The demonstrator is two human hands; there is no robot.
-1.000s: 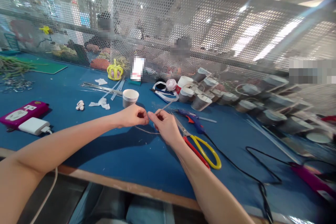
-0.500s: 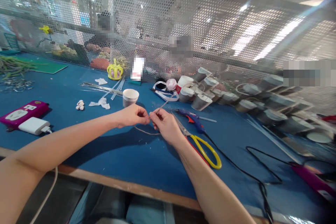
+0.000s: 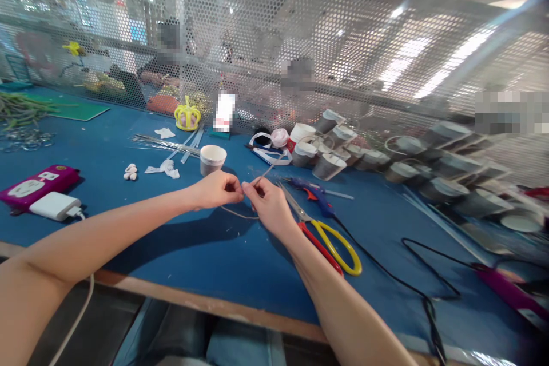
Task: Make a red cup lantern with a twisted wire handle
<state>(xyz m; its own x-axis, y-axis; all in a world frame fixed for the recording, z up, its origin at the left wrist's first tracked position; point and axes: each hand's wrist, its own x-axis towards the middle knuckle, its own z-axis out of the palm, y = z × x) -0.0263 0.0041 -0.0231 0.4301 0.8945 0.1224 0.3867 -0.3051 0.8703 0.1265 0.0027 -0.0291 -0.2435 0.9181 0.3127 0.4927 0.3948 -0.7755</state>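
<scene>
A thin light-brown cord (image 3: 239, 215) runs between my two hands, which meet over the middle of the blue table. My left hand (image 3: 219, 189) is closed, thumb and fingertips pinching the cord. Right beside it, my right hand (image 3: 268, 201) pinches the cord too, and a length of it sticks up past the fingers. Just behind my left hand stands a small white-rimmed grey cup (image 3: 213, 160). Scissors (image 3: 328, 240) with one yellow and one red handle lie partly beside my right wrist. Behind them rests a blue glue gun (image 3: 315, 195).
Many grey cups (image 3: 329, 166) stand at the right along a perforated metal screen (image 3: 240, 23). A purple power strip (image 3: 43, 183) with a white charger (image 3: 55, 206) lies left. A yellow crown-shaped piece (image 3: 187, 115) and a phone (image 3: 225, 111) stand at the back. Black cables (image 3: 386, 274) cross the right side.
My right hand has shifted very slightly left and up, showing more of the scissors' red handle. Both hands keep their pinch on the cord.
</scene>
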